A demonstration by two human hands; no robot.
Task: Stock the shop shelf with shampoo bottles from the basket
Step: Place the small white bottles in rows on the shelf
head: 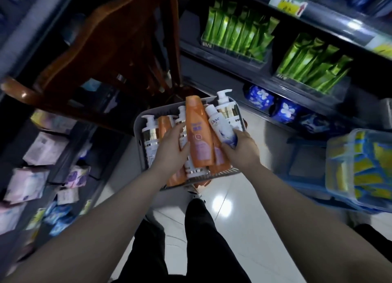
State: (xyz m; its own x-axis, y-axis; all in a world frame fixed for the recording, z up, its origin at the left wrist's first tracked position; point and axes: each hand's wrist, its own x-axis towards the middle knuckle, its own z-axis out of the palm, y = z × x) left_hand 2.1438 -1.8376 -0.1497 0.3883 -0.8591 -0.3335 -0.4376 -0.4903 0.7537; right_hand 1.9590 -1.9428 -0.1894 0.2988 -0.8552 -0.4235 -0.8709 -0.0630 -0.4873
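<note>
"Dove" is the one word you can read here. It runs in dark script up the white Dove bottle (218, 123), which your right hand (241, 150) grips by its blue-printed base. The orange shampoo bottle (197, 134) in your left hand (172, 149) carries a blue label patch with pale characters, too blurred to read. Gold bands on the white pump bottles (228, 110) bear fine lettering that cannot be made out. On the shelf edge at upper right, a yellow price tag (291, 5) shows a red mark and dark figures, both lost to blur. Small tags on the trays of green sachets (235, 30) are equally illegible.
</note>
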